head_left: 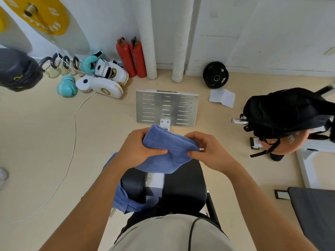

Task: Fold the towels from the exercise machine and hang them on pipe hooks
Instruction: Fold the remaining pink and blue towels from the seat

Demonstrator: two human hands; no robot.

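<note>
Seen from above, a person's two bare hands hold a blue towel [167,151] over the black padded seat [183,187] of an exercise machine; the left hand [137,149] grasps the towel's left side, fingers curled over its top edge and thumb pressed on the cloth; the right hand [208,151] pinches the towel's right end between thumb and fingers; the towel is bunched between them, and a second run of blue cloth [125,200] hangs down the seat's left side, though whether it is a separate towel cannot be told; beyond the seat lies the machine's slotted metal footplate [166,107]; past that, two red fire extinguishers [131,57] stand against the wall; left of them, boxing gloves [101,78] lie on the floor; right of the seat sits a black backpack [286,113].
</note>
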